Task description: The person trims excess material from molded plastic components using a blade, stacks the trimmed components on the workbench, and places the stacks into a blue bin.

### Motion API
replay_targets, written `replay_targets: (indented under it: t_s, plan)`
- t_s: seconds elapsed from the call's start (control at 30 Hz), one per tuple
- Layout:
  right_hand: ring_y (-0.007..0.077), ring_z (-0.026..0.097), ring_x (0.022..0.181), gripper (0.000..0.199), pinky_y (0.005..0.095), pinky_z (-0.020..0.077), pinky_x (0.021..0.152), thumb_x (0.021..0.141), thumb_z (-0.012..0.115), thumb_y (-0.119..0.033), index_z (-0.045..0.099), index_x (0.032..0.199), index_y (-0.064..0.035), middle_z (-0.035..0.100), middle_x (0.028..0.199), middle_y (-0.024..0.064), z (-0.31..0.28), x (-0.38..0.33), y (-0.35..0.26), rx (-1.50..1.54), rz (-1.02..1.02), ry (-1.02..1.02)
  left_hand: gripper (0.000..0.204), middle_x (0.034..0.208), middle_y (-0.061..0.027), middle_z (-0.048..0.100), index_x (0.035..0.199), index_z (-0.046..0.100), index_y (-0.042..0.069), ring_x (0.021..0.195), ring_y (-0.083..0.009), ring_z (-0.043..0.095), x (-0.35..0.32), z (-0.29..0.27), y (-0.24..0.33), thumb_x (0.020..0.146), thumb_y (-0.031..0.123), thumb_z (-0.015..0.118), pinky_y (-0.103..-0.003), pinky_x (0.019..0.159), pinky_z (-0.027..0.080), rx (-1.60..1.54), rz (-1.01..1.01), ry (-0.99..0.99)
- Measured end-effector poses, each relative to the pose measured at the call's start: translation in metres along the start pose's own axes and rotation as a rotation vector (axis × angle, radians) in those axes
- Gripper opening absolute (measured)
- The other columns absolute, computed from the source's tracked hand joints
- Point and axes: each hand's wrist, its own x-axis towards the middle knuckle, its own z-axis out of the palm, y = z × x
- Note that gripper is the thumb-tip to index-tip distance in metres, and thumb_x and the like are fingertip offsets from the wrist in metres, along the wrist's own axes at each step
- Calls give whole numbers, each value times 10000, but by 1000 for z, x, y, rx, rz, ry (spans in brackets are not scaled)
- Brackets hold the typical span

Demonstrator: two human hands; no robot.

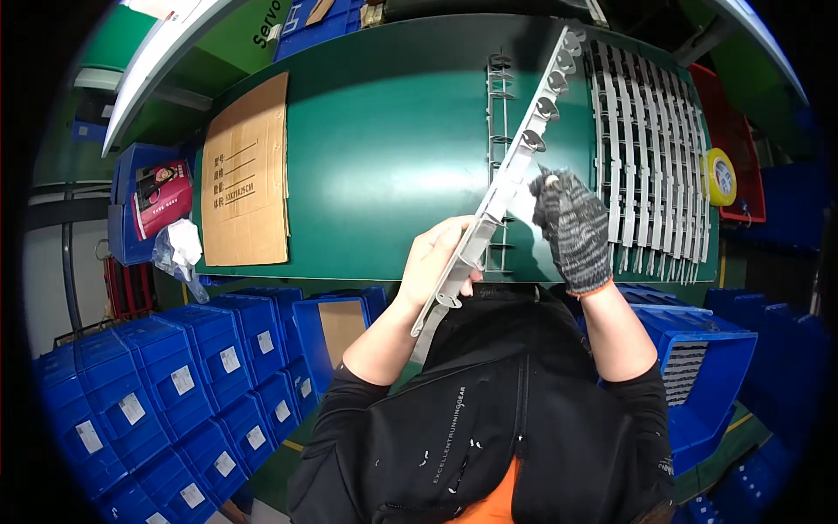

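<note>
- left hand (436,262) bare, fingers clamping the near lower end of the long grey plastic strip (511,170); nearer hand to the body
- right hand (572,229) in a knit glove, fingers pinching together at the strip's right edge around mid-length
- strip's long axis is running diagonally, near-left up to far-right, raised over the green surface (384,140)
- a row of similar grey strips (650,148) is lying beyond, to the right; cardboard sheet (247,170) far left
</note>
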Motion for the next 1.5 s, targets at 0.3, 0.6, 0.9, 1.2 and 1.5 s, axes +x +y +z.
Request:
replay_targets:
  t_s: [0.3,0.6,0.9,1.2,1.5]
  plan:
    - [325,570,677,217,400,450,613,849,476,-207,610,852,-36,590,773,169,36,-22,5,-321,-224,-214,530,668,-109,569,1164,451,-48,470,-142,563,13,-15,-1,928,409,320,-232,389,477,-135,-39,42]
    - [309,580,683,207,390,458,611,842,479,-196,606,857,-33,599,741,151,30,-5,15,-128,103,-349,553,589,-122,553,1172,444,-35,403,-154,526,22,-30,-12,924,439,306,-235,370,437,-198,-53,114]
    - [301,578,748,207,391,463,666,828,486,-195,622,917,-69,605,857,139,53,2,6,-327,-161,-506,565,561,-137,548,1150,453,-21,364,-164,507,23,-34,-18,899,474,346,-239,314,418,-253,-72,232]
    - [301,557,845,316,391,453,726,806,532,-329,589,951,-54,573,921,164,71,21,54,-585,119,-293,526,672,-138,584,1175,458,-14,480,-169,567,46,-83,-59,916,430,346,-245,459,463,-209,-41,167]
    - [288,485,933,399,393,452,759,689,639,-395,601,936,-83,515,1005,127,82,15,67,-832,126,-280,213,962,-142,550,916,604,-31,821,-195,530,-2,-40,51,828,93,455,-292,771,422,259,552,-159]
